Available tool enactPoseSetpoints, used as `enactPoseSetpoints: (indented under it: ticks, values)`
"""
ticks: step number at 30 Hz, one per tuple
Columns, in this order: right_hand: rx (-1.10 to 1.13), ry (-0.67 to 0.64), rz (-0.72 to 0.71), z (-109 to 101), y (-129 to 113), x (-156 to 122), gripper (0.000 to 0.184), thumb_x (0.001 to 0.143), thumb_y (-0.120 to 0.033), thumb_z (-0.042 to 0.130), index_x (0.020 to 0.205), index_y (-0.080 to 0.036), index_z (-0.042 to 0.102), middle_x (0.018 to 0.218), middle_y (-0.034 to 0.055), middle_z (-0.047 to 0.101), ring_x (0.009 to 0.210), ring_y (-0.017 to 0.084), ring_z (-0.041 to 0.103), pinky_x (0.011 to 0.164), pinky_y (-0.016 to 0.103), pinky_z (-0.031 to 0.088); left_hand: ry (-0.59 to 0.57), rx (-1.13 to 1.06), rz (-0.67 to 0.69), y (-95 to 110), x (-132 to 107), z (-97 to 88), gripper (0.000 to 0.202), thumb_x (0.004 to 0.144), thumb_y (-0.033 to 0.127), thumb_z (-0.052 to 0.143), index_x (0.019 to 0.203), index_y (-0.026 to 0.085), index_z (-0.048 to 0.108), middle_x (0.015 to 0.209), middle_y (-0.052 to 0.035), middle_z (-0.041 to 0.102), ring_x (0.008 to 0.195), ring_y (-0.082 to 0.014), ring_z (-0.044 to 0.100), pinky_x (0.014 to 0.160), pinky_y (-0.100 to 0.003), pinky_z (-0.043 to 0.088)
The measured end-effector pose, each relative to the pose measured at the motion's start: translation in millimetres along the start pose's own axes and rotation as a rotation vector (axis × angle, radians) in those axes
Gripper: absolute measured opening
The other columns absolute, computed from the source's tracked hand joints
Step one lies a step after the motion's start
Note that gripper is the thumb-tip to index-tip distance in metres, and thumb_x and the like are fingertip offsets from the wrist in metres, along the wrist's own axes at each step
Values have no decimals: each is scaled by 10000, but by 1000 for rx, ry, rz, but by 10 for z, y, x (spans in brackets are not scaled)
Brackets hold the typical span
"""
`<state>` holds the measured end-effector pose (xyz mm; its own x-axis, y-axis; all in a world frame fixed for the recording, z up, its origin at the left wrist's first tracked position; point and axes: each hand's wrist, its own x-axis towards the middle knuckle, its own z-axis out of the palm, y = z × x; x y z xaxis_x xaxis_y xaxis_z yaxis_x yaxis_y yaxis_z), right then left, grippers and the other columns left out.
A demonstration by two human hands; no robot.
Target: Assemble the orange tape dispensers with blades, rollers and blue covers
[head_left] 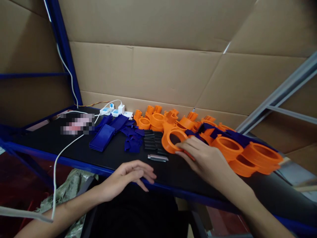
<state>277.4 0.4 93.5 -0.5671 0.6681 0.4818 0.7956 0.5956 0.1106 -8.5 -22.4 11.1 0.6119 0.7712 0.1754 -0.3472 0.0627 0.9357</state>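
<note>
My right hand (204, 158) reaches over the black tabletop (114, 155) and rests on an orange plastic ring part (170, 140), its fingers laid across the ring's lower edge. My left hand (128, 177) lies at the front blue edge of the table, fingers loosely spread, holding nothing. A small grey metal piece (158, 158) lies between the two hands. Behind it sits a stack of small black pieces (152, 141).
Several orange ring parts (247, 155) are heaped at the right, mixed with dark blue pieces. Blue flat plates (102, 137) lie left of centre. A white power strip (116, 110) and cable (64, 148) are at the back left. Cardboard walls stand behind.
</note>
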Motion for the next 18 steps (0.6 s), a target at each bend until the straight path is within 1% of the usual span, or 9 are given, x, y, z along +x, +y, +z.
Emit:
enactPoseSetpoints:
  ticks: [2, 4, 6, 8, 10, 13, 15, 17, 18]
  values:
    - [272, -19, -56, -76, -227, -36, 125, 971, -288, 592, 993, -197, 676, 929, 63, 707, 840, 181, 649, 752, 291, 507, 56, -90, 104, -8, 16, -3, 397, 958, 339, 589, 1321, 180, 621, 1329, -180, 651, 1236, -325, 595, 972, -473, 519]
    - [539, -131, -121, -112, -457, -64, 105, 951, -298, 636, 977, -210, 687, 907, 46, 705, 835, 160, 648, 763, 263, 507, 100, -190, 180, 7, 16, 13, 435, 962, 368, 579, 1364, 203, 595, 1443, -156, 579, 1340, -327, 518, 1080, -484, 445]
    - [739, -261, -174, -109, -640, -73, 112, 954, -300, 634, 971, -212, 700, 895, 39, 707, 826, 145, 653, 757, 243, 513, 133, -265, 216, 40, 1, 37, 412, 980, 375, 541, 1346, 199, 615, 1512, -141, 517, 1387, -330, 472, 1133, -484, 395]
    - [861, -354, -199, -77, -734, -59, 129, 958, -299, 629, 1002, -208, 709, 930, 41, 716, 835, 137, 665, 767, 234, 523, 163, -303, 230, 75, -18, 52, 403, 993, 373, 511, 1325, 180, 631, 1530, -154, 495, 1367, -344, 495, 1116, -497, 418]
    - [912, -362, -195, -26, -717, -30, 156, 955, -294, 634, 1064, -210, 708, 1024, 51, 722, 908, 141, 681, 824, 239, 530, 202, -308, 227, 99, -28, 47, 394, 986, 366, 519, 1307, 171, 639, 1513, -172, 510, 1248, -342, 602, 1032, -487, 499]
    - [793, -247, -92, 75, -505, 19, 172, 981, -281, 587, 1093, -217, 701, 1087, 59, 720, 973, 155, 684, 863, 261, 532, 268, -281, 180, 103, -20, 9, 382, 965, 332, 555, 1296, 159, 638, 1378, -190, 628, 1062, -308, 698, 905, -428, 568]
    - [560, -171, 24, 153, -298, 40, 192, 995, -283, 551, 1098, -218, 700, 1082, 69, 722, 980, 185, 683, 861, 304, 535, 280, -276, 125, 90, -7, -21, 408, 964, 337, 552, 1313, 136, 620, 1125, -183, 745, 967, -296, 725, 844, -397, 581]
    - [326, -157, 107, 228, -112, 45, 207, 985, -297, 557, 1116, -221, 698, 1099, 79, 718, 1001, 223, 679, 879, 362, 533, 271, -286, 68, 74, 4, -44, 448, 968, 369, 533, 1337, 123, 593, 885, -146, 767, 855, -284, 739, 775, -382, 590]
    - [253, -169, 118, 263, -45, 41, 208, 983, -299, 558, 1115, -224, 700, 1095, 78, 717, 1003, 231, 679, 880, 375, 533, 267, -289, 48, 68, 8, -50, 460, 968, 382, 524, 1342, 120, 585, 819, -130, 759, 802, -276, 740, 739, -373, 593]
